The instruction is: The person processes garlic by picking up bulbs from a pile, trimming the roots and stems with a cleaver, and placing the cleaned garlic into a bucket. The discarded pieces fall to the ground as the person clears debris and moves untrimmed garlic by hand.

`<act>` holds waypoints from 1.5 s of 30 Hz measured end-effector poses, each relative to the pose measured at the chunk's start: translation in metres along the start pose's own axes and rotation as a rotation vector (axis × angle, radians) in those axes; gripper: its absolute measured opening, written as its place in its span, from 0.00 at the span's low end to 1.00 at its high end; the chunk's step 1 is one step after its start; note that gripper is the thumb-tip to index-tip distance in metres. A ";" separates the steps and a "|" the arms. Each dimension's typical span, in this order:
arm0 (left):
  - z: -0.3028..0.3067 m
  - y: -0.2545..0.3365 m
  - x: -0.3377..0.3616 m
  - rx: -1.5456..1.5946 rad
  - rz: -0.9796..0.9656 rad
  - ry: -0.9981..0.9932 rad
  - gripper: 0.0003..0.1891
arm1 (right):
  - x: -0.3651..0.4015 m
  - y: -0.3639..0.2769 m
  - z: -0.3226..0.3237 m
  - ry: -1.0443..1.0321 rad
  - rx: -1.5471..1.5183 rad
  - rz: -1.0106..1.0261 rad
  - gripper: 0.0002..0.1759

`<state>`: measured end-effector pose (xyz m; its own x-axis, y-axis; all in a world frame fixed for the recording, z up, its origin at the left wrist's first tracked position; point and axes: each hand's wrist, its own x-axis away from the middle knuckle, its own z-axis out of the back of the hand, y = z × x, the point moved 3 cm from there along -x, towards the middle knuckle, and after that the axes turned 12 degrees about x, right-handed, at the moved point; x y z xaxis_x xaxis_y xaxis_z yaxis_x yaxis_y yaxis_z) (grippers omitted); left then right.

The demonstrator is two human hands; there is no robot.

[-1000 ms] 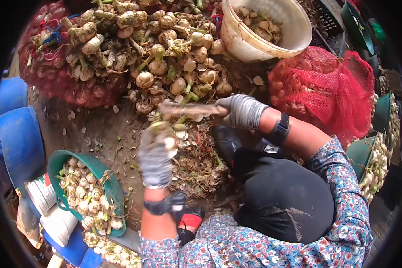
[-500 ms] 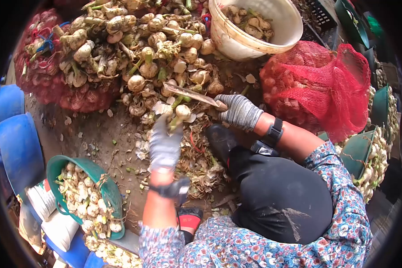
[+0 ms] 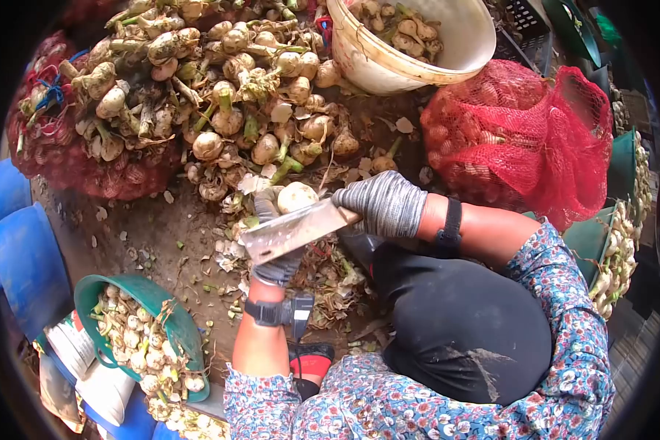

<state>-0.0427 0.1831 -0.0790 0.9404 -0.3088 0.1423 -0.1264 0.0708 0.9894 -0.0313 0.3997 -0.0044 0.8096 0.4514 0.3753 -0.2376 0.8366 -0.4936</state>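
My right hand, in a grey glove, is closed around the handle of a wide-bladed knife. The blade points left and lies across the front of my left hand, also gloved. A whitish garlic bulb sits at the fingers of the left hand, just above the blade, and those fingers are closed on it. The blade hides part of that hand and the lower side of the bulb. Beyond both hands rises a heap of garlic bulbs with cut stems.
A white bucket with some bulbs stands at the back. Red mesh sacks of garlic lie right and far left. A green basket full of bulbs is at lower left, near blue tubs. Peelings litter the ground by my foot.
My left hand has brought a garlic bulb closer to the knife. The knife has come down and left, its blade turned flatter to view, and my right hand has lowered slightly.
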 end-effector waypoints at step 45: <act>0.024 0.034 0.021 -0.014 -0.055 0.091 0.36 | -0.033 -0.031 0.014 0.210 -0.543 0.137 0.33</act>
<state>-0.0348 0.1559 -0.0413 0.9708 -0.2247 0.0844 -0.0704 0.0696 0.9951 -0.0582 0.3630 0.0096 0.8930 0.4264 0.1440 -0.0839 0.4720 -0.8776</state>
